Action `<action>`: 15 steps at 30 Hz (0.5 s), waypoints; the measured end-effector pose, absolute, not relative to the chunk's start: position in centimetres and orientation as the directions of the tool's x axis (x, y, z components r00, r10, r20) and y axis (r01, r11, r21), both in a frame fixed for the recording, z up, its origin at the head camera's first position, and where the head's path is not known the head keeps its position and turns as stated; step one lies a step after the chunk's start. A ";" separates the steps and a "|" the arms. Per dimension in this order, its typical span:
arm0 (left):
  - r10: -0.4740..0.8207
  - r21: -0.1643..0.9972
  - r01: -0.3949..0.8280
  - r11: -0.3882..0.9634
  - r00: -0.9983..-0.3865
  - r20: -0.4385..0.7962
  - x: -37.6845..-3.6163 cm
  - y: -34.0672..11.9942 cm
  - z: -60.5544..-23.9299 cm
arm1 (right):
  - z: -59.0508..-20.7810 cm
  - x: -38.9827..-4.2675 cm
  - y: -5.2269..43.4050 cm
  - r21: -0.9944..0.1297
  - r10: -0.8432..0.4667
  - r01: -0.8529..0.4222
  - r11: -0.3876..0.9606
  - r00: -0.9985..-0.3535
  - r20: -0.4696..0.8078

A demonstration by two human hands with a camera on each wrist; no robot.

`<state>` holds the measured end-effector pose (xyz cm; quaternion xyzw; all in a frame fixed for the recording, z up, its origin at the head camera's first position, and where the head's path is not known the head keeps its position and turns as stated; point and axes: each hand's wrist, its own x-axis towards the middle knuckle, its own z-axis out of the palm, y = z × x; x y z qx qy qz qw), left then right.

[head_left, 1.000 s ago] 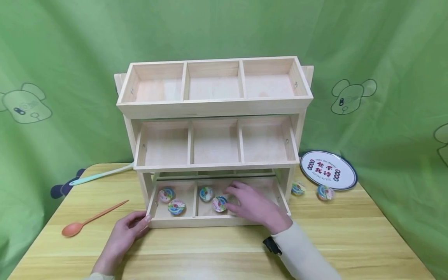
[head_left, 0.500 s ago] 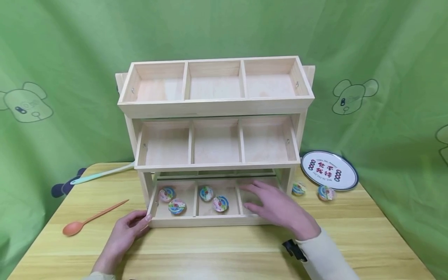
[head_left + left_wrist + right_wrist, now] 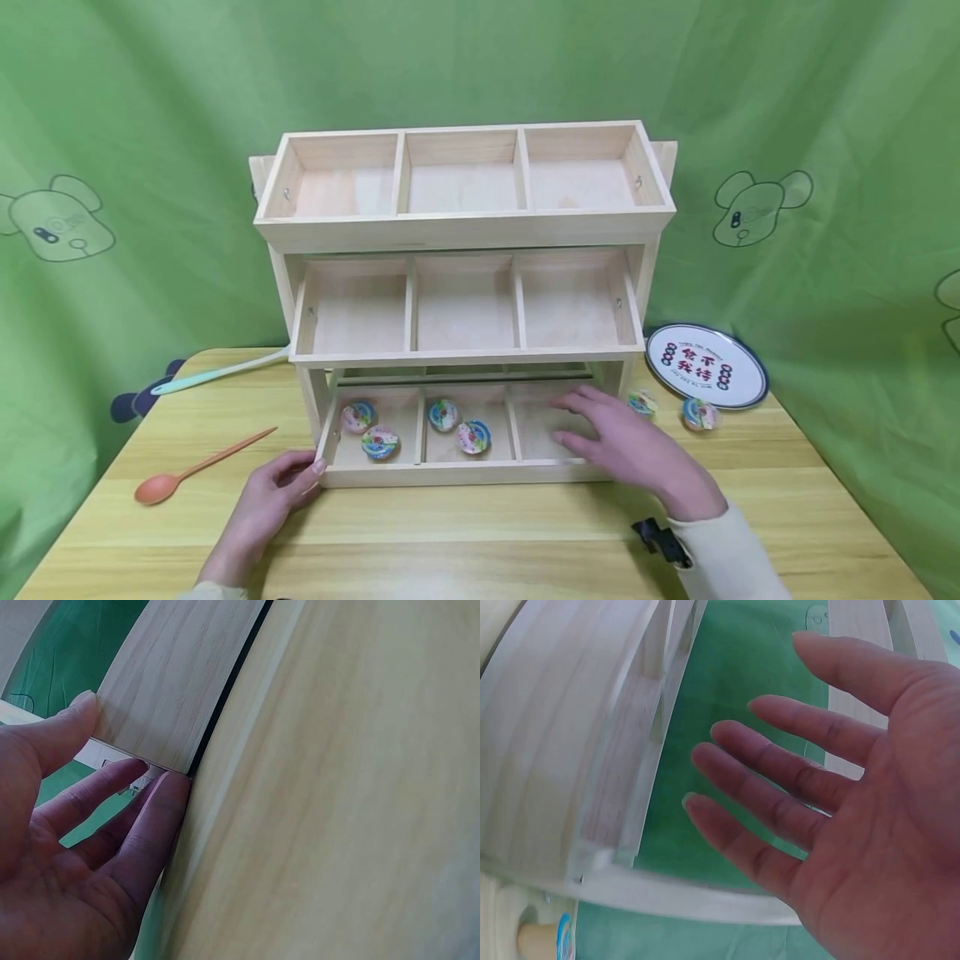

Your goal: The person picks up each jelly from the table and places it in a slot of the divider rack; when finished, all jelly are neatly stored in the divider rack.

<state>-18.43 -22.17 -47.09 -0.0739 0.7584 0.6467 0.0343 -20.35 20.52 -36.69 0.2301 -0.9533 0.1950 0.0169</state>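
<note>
In the head view, my left hand (image 3: 273, 504) holds the front left corner of the bottom tray (image 3: 465, 476) of a wooden three-tier rack (image 3: 461, 236). The left wrist view has the thumb at the top edge and fingertips against the tray's end. My right hand (image 3: 637, 450) is over the right compartment, its spread fingers holding nothing. Two jelly cups with printed lids, a rear one (image 3: 358, 416) and a front one (image 3: 380, 443), lie in the left compartment. The middle compartment has two more, one behind (image 3: 443, 415) and one in front (image 3: 474, 437).
Right of the rack are two more jelly cups, one (image 3: 642, 404) beside its leg and another (image 3: 700, 414) by an oval plate (image 3: 707, 367). An orange spoon (image 3: 180, 479) and a mint-green long handle (image 3: 217, 372) lie at left. A green curtain (image 3: 480, 58) hangs behind.
My right hand has moved right, from the jelly cup in the middle compartment to over the right compartment, leaving that cup where it lies. The left hand has stayed at the tray corner.
</note>
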 end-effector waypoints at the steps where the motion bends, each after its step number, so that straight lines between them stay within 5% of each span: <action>1: -0.069 0.975 -0.158 0.153 -0.986 -0.149 -18.4 -22.2 -47.1 | -36.7 -20.3 20.7 -0.362 -0.428 -0.443 0.820 -0.895 0.125; 15: -0.057 0.979 -0.146 0.140 -0.989 -0.139 -18.4 -22.2 -47.0 | -37.0 -19.8 24.3 -0.414 -0.369 -0.394 0.821 -0.918 0.142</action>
